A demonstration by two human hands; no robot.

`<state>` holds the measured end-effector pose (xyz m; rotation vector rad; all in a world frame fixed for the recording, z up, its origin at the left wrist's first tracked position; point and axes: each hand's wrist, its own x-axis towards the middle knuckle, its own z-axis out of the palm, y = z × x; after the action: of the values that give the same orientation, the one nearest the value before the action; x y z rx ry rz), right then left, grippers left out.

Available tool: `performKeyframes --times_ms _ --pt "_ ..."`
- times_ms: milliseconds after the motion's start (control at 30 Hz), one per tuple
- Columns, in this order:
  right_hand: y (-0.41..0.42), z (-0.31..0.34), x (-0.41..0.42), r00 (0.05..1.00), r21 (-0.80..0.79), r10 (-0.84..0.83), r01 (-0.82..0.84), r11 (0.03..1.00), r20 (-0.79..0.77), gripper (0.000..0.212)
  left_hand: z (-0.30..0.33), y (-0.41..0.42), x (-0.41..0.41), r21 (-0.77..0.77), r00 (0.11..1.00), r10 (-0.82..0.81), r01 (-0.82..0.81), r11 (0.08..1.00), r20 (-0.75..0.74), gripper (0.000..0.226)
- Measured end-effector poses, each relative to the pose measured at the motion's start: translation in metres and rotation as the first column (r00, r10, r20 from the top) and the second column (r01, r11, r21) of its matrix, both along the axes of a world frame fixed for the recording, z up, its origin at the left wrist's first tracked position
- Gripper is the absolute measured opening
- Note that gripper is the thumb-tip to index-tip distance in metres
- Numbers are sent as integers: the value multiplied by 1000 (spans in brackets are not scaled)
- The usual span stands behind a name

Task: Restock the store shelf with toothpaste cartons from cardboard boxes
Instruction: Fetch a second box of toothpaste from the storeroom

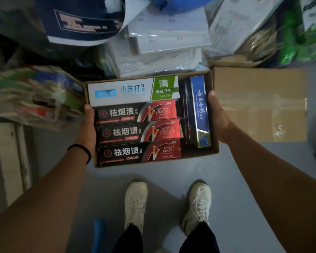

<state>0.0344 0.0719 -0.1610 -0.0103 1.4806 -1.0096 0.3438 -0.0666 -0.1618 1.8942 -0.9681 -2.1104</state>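
Toothpaste cartons filled an open cardboard box (153, 162) that the person carried low in front of the body, above the grey floor (244, 179) and the two pale shoes (135, 203). Carrying it level by its two short walls kept the loose cartons from sliding. Its right flap (259, 105) hung outward, taped across.

Three black-and-red cartons (138, 132) lay flat in a row, a white-and-green carton (133, 91) lay beyond them, and a blue carton (200, 110) stood on edge against the right wall, probably wedged there to fill the gap.

Left hand (88, 128) gripped the left wall, thumb hooked over the rim. Right hand (219, 115) did likewise on the right wall. Fingers beneath were hidden, so presumably they supported the base. All the cartons lay between the hands, none touched directly.
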Motion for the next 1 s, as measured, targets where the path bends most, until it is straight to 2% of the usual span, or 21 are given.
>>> performKeyframes --times_ms 100,233,400,500,633,733,833,1000 --pt "1 -2 2 1000 -29 -5 5 1000 -9 70 -1 2 -7 3 997 57 -56 998 -50 78" --pt "7 6 5 998 -39 -40 42 998 39 73 7 12 -8 48 989 110 -106 993 -95 75" --pt "31 49 5 996 -21 -61 62 998 63 73 55 22 -11 49 998 33 -30 998 -45 82" --pt "47 98 0 992 -11 -122 123 992 28 71 100 24 -22 35 999 -24 26 999 -47 80" --pt "72 176 -9 978 -20 -210 210 978 -20 67 177 30 -50 -26 997 -70 69 997 -24 65" --pt "91 239 -16 965 -61 -261 260 964 -8 59 239 32 -69 -40 994 -109 108 993 -22 69" --pt "113 303 -24 955 -126 -297 297 947 18 60 302 37 -92 -31 985 -168 167 986 -38 74" --pt "161 402 -32 900 -160 -436 427 890 -25 74 401 48 -130 -149 935 -353 343 927 -44 69"
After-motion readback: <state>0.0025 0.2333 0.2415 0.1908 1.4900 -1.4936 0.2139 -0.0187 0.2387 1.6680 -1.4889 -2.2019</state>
